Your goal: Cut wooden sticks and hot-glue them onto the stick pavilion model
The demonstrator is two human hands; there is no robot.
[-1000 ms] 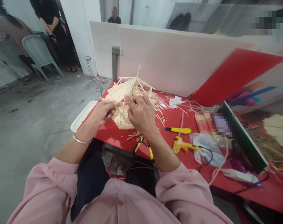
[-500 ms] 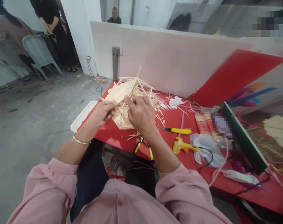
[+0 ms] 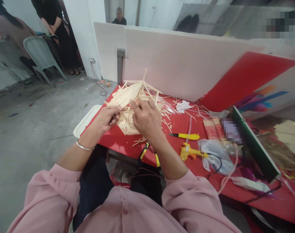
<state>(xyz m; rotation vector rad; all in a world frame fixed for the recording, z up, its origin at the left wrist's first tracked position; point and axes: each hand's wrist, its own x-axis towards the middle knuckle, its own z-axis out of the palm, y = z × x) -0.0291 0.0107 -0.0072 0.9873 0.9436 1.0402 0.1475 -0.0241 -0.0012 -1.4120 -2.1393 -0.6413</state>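
Note:
A small house-like model (image 3: pixel 129 94) built of thin wooden sticks stands on the red table, with a slatted sloping roof and a stick jutting up from its peak. My left hand (image 3: pixel 110 116), a silver bangle at its wrist, is closed in a pinch at the model's near left roof edge. Opposite it, my right hand (image 3: pixel 147 117) pinches from the right, thumb and index finger at the same lower edge. A thin wooden stick seems to run between the two sets of fingertips; its ends are hidden. Cutting pliers (image 3: pixel 145 152) with yellow-black handles lie below my right wrist.
On the red table (image 3: pixel 169 150) lie a yellow cutter knife (image 3: pixel 188 136), a yellow glue gun (image 3: pixel 189 151), a plastic bag (image 3: pixel 216 155) and scattered stick offcuts. White boards (image 3: pixel 171 61) lean behind. A white tray (image 3: pixel 85 123) juts out at left. Other people are in the background.

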